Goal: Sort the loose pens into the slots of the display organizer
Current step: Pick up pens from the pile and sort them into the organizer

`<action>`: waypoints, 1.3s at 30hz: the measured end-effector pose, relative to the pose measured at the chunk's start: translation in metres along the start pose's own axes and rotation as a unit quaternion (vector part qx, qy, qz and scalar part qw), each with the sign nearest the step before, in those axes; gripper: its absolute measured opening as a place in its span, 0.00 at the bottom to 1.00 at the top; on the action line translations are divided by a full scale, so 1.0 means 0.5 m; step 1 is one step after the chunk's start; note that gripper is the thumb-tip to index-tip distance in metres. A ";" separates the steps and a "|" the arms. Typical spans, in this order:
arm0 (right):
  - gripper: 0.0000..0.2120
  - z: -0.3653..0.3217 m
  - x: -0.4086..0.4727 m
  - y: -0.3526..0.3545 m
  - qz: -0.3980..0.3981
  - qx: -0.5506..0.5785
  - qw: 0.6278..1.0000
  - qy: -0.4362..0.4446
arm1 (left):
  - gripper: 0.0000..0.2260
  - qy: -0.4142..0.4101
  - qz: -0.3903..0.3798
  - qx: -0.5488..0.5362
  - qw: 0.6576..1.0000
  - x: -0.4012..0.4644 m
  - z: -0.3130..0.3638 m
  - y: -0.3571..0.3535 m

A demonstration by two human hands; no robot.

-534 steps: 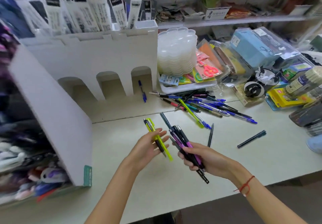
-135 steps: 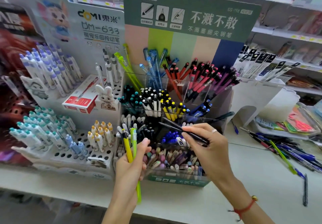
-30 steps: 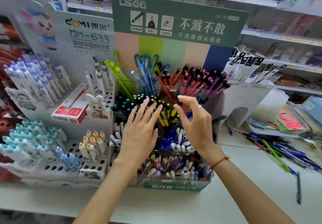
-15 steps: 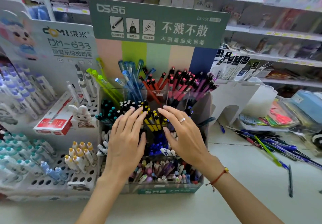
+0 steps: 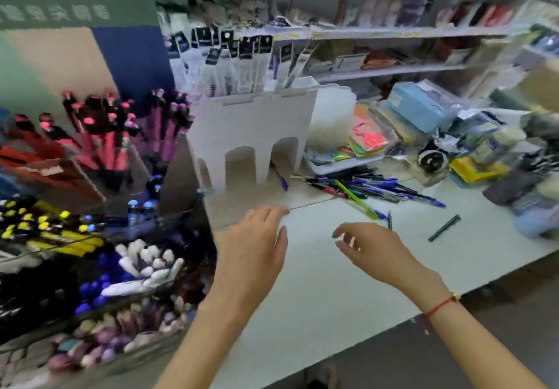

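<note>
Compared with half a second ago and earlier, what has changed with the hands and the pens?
Both hands have left the display organizer and swung right, out over the white counter. The left hand and right hand are empty and relaxed; the yellow and black pens they held seconds ago are gone. The pile of loose pens and the lone black pen lie as before.

Both forearms reach forward over the counter, bare and empty-handed. The left hand (image 5: 254, 249) is flat, palm down, fingers straight and held together, near the counter's left edge. The right hand (image 5: 372, 252) hovers beside it with fingers loosely curled, a red cord round its wrist.
</note>
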State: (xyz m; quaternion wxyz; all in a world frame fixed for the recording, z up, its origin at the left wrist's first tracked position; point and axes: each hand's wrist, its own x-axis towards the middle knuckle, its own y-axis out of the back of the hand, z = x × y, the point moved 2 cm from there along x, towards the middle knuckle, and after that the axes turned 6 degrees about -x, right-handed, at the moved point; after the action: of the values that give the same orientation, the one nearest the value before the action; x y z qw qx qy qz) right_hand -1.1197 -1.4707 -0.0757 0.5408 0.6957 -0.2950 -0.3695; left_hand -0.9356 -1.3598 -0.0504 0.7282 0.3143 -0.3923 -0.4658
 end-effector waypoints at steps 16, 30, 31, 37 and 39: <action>0.25 0.381 0.175 -0.180 -0.090 0.060 0.979 -0.175 | 0.23 0.248 -0.113 -0.003 0.962 0.309 -0.106 -0.484; 0.08 0.403 0.254 -0.199 -0.022 0.013 1.000 -0.017 | 0.08 0.273 0.053 0.011 0.960 0.314 -0.182 -0.500; 0.08 0.401 0.262 -0.201 -0.014 0.010 1.000 -0.008 | 0.08 0.294 0.057 0.002 0.954 0.306 -0.178 -0.495; 0.20 0.415 0.295 -0.224 0.103 -0.003 0.995 0.003 | 0.08 0.377 0.086 -0.098 0.917 0.191 -0.113 -0.467; 0.29 0.421 0.307 -0.228 0.104 0.002 0.995 0.002 | 0.07 0.366 0.056 -0.121 0.921 0.153 -0.084 -0.474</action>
State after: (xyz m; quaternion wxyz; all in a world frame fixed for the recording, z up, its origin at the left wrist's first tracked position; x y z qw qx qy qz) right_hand -1.2092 -1.6799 -0.2464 0.5755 0.6630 -0.3652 -0.3097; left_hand -0.9819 -1.5139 -0.2449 0.8784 0.3499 -0.0561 -0.3207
